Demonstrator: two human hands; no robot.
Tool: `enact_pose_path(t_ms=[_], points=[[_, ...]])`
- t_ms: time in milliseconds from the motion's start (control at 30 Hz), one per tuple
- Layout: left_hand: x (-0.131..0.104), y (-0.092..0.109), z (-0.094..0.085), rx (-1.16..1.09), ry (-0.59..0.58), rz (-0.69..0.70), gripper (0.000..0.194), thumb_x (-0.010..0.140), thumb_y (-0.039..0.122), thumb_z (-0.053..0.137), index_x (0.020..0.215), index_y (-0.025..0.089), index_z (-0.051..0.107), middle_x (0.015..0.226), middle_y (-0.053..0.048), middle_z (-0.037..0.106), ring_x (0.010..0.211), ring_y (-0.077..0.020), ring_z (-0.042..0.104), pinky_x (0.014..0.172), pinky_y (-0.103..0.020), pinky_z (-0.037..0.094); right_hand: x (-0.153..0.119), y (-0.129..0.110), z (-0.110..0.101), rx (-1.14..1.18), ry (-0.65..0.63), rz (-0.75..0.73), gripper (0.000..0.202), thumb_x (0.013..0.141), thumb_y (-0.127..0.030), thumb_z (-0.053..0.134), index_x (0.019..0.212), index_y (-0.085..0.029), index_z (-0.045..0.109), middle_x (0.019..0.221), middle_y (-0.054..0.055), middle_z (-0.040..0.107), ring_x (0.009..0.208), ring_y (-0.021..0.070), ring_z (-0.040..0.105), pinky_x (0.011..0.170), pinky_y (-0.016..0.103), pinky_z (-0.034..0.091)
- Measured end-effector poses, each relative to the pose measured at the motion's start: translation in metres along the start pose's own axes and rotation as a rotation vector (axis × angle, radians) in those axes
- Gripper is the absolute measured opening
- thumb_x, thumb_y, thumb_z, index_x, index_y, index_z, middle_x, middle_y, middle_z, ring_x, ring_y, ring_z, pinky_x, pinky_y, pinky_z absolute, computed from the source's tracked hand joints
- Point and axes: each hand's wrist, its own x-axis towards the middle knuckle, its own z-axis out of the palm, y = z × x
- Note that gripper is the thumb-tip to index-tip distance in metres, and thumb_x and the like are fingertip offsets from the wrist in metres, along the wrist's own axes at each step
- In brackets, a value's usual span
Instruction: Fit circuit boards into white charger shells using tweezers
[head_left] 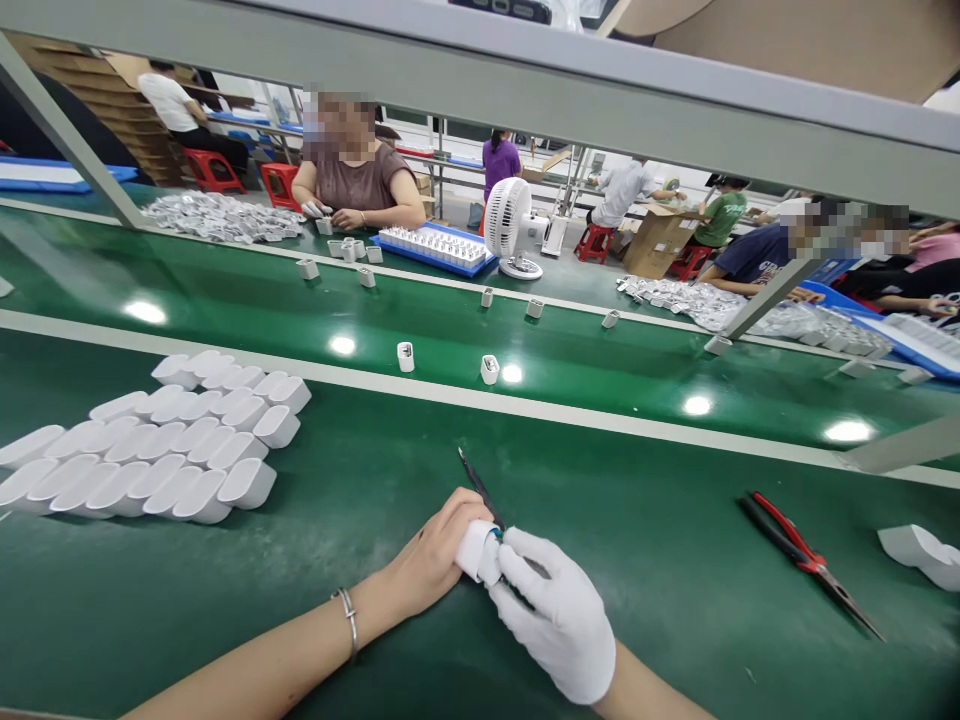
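Observation:
My left hand (431,560), bare and with a bracelet at the wrist, is closed around a small white plastic casing (472,550). My right hand (559,610) wears a white glove. Its fingers pinch the near right end of the same casing, and the fingertips partly hide what they hold there. A bit of blue-green (497,534) shows at the casing's opening. Just beyond my hands a slim black tool with a pale metal tip (480,482) points away from me; its near end is hidden, and whether it lies on the table I cannot tell.
Rows of white casings (247,484) stand at left on the green table (360,430). Red-and-black needle-nose pliers (806,560) and white parts (919,555) lie at right. Casings sit on the green belt (442,365) beyond. A metal frame (480,65) crosses above; co-workers and a fan (510,225) are opposite.

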Motion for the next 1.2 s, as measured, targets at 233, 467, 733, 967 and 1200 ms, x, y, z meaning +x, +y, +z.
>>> enact_pose_path(t_ms=[233, 467, 733, 967, 1200], points=[[0.003, -0.003, 0.004, -0.099, 0.070, -0.022, 0.035, 0.075, -0.004, 0.040, 0.101, 0.019, 0.043, 0.097, -0.006, 0.045, 0.090, -0.0175, 0.047, 0.079, -0.030, 0.042, -0.003, -0.017, -0.021, -0.119, -0.016, -0.135, 0.042, 0.070, -0.024, 0.070, 0.111, -0.031, 0.063, 0.120, 0.006, 0.057, 0.107, 0.0269, 0.054, 0.095, 0.042, 0.044], [-0.002, 0.007, 0.010, 0.039, 0.050, -0.071, 0.035, 0.073, 0.001, 0.051, 0.100, 0.022, 0.048, 0.111, -0.008, 0.035, 0.102, -0.0231, 0.036, 0.089, -0.038, 0.038, 0.013, -0.011, -0.012, 0.383, -0.243, 0.211, 0.056, 0.073, -0.044, 0.068, 0.122, -0.021, 0.053, 0.111, 0.009, 0.060, 0.099, 0.0228, 0.057, 0.086, 0.038, 0.047], [0.000, 0.011, 0.011, -0.131, -0.064, -0.144, 0.031, 0.076, 0.009, 0.057, 0.102, 0.024, 0.048, 0.104, -0.006, 0.035, 0.098, -0.0200, 0.040, 0.085, -0.032, 0.042, 0.011, -0.009, -0.006, 0.484, -0.243, 0.294, 0.040, 0.071, -0.048, 0.068, 0.091, -0.014, 0.062, 0.082, 0.004, 0.061, 0.075, 0.0168, 0.055, 0.072, 0.029, 0.045], [0.005, 0.013, 0.008, -0.288, -0.139, -0.237, 0.047, 0.068, 0.039, 0.074, 0.104, 0.024, 0.046, 0.104, -0.005, 0.034, 0.095, -0.0197, 0.041, 0.082, -0.031, 0.042, 0.014, -0.008, -0.005, 0.471, -0.243, 0.296, 0.034, 0.076, -0.043, 0.065, 0.093, -0.015, 0.063, 0.086, 0.004, 0.060, 0.081, 0.0168, 0.055, 0.077, 0.028, 0.044], [0.002, 0.011, 0.011, -0.251, -0.089, -0.186, 0.046, 0.069, 0.047, 0.071, 0.100, 0.024, 0.048, 0.102, -0.004, 0.036, 0.097, -0.0223, 0.038, 0.088, -0.035, 0.037, 0.015, -0.014, -0.003, 0.510, -0.312, 0.279, 0.040, 0.073, -0.048, 0.066, 0.098, -0.018, 0.059, 0.088, 0.003, 0.057, 0.083, 0.0173, 0.052, 0.076, 0.028, 0.044]])
